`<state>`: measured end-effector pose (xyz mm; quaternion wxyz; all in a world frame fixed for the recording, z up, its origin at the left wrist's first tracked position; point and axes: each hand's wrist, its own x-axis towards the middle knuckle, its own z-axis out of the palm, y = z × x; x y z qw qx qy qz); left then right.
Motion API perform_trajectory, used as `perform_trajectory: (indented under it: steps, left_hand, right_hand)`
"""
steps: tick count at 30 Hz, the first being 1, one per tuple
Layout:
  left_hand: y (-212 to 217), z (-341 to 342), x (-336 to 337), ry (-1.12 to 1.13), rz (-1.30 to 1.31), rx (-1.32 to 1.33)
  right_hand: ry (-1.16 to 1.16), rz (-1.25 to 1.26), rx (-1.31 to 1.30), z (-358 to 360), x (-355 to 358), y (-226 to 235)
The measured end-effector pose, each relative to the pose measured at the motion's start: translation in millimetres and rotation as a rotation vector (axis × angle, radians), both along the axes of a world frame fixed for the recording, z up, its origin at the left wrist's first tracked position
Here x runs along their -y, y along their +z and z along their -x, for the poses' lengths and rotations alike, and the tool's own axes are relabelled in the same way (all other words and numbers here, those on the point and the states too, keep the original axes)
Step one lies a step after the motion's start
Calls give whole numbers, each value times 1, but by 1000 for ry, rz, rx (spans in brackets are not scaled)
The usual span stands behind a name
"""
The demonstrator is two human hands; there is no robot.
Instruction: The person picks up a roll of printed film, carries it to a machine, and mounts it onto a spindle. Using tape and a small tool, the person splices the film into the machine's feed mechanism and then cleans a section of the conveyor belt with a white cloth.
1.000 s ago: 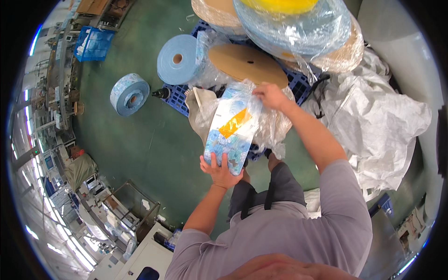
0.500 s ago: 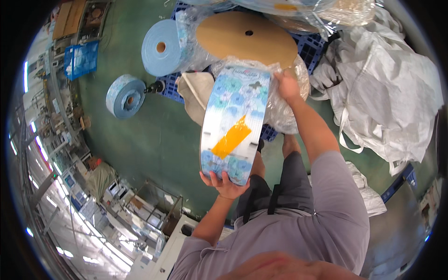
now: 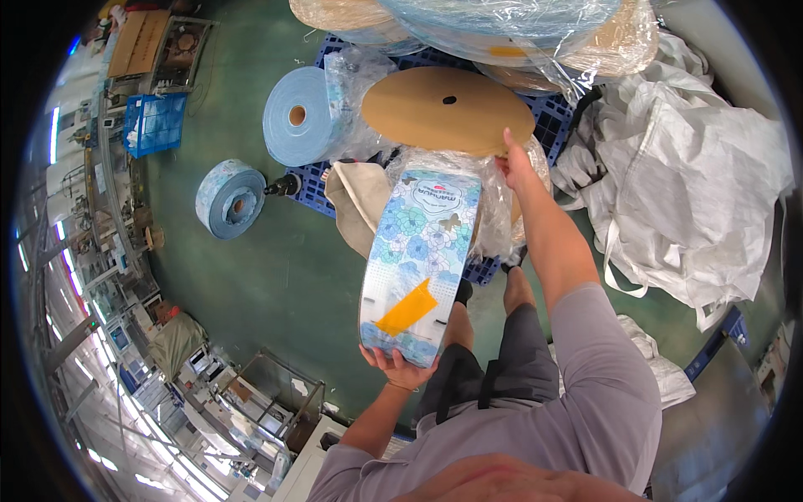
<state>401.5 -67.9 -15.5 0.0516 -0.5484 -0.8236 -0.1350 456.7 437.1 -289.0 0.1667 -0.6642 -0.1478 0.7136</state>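
Observation:
A broad roll of blue floral-printed film point(image 3: 422, 243) stands on edge before me, tilted, with a strip of orange tape point(image 3: 407, 308) across its outer face. My left hand point(image 3: 401, 368) cups the lower end of the roll, fingers wrapped against it. My right hand point(image 3: 517, 165) is at the near right edge of a round brown cardboard disc point(image 3: 410, 105), one finger stretched over its top and the thumb at the rim. Crumpled clear plastic wrap point(image 3: 498, 205) bunches behind the roll, below that hand.
Another blue roll point(image 3: 284, 125) lies beside the disc on a blue plastic pallet point(image 3: 315, 192). A smaller roll point(image 3: 226, 205) sits on the green floor at left. Wrapped rolls point(image 3: 510, 25) are stacked at the far side. Large white sacks point(image 3: 677, 159) heap at right.
My right hand has let go of the upper end of the film roll and its plastic, and moved to the cardboard disc's edge. The roll sits lower in view, still in my left hand.

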Motion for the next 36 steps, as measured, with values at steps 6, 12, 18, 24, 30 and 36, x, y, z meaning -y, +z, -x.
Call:
perform_trajectory:
  steps: [6, 12, 18, 24, 30, 36]
  left_hand:
    - [2, -1, -13, -3, -51, 3]
    - [8, 3, -23, -29, -23, -14]
    - [4, 6, -26, -22, -67, 19]
    - [-5, 3, -18, -26, -42, -14]
    - [10, 17, -25, -104, 18, -2]
    - [41, 31, -111, -97, 43, 62]
  right_hand:
    - [16, 166, -236, 53, -38, 57]
    - [229, -373, -552, 82, -72, 123]
    - [1160, -791, -65, 15, 5, 79]
    - [1457, -617, 475, -38, 36, -3]
    - [1638, -394, 754, -123, 195, -4]
    - [1515, -382, 600, -114, 227, 42]
